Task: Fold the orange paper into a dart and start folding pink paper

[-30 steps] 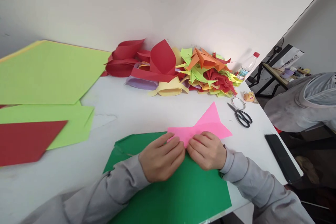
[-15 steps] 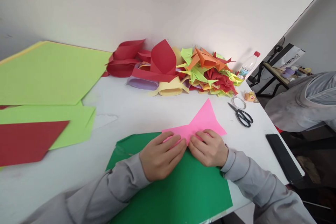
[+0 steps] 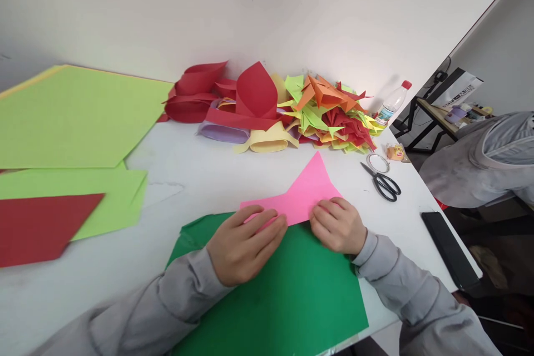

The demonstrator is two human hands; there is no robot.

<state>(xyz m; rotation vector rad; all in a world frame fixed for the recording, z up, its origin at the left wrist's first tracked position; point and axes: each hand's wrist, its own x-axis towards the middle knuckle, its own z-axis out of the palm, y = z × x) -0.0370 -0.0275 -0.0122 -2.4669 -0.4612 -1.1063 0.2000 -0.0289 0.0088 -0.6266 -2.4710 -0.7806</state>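
Observation:
A folded sheet of pink paper [image 3: 306, 192] lies across the far edge of a green sheet [image 3: 283, 295], one pointed corner rising away from me. My left hand [image 3: 246, 242] has its fingers curled over the paper's near left edge, thumb tucked out of sight. At the near right edge, my right hand [image 3: 339, 226] pinches the same paper with bent fingers. A stretch of pink edge shows between the two hands. What lies under the fingertips is hidden.
Scissors [image 3: 386, 184], a tape roll [image 3: 378, 163] and a bottle [image 3: 392, 103] lie or stand right. Folded paper shapes [image 3: 329, 114] and red paper hats [image 3: 256, 92] pile by the wall. Green sheets [image 3: 79, 122] lie left. A person [image 3: 467, 156] is at far right.
My hands have moved apart along the paper's near edge, the left one leftward and the right one slightly right. The pink paper has shifted a little left.

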